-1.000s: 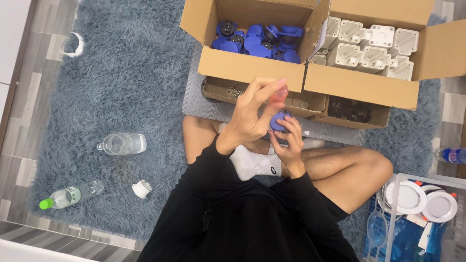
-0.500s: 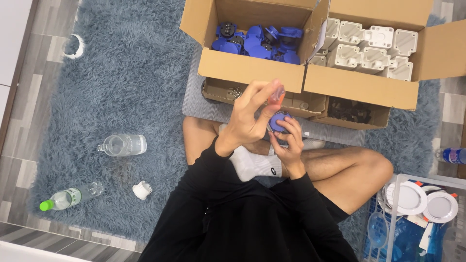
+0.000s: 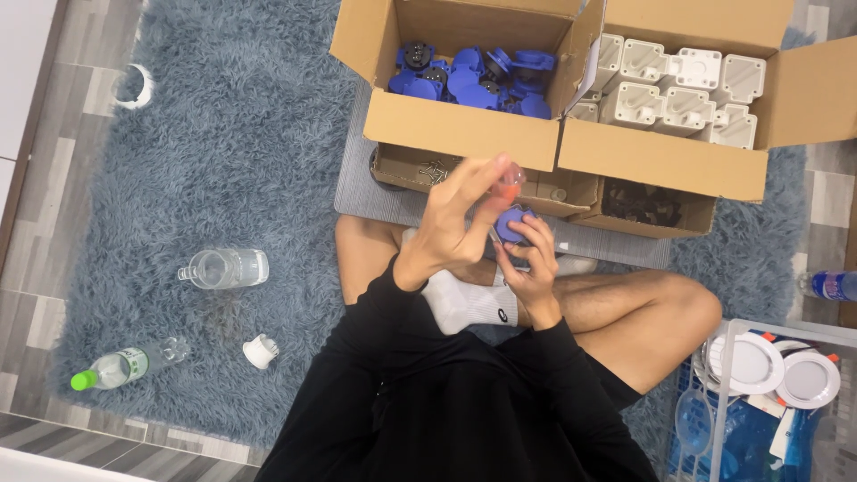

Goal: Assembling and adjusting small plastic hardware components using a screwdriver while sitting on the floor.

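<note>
Two open cardboard boxes stand on the shaggy grey-blue rug: one holds a heap of blue round parts, too tangled to count, the other about nine white housings. Two clear bottles lie left. One blue round part sits clasped in the right hand above the lap; the left hand pinches an orange-handled tool on it. Fastening seems underway; next calls for steady pressure.

Shaggy grey-blue rug over grey wood-plank floor, white wall edge at left, even indoor light
</note>
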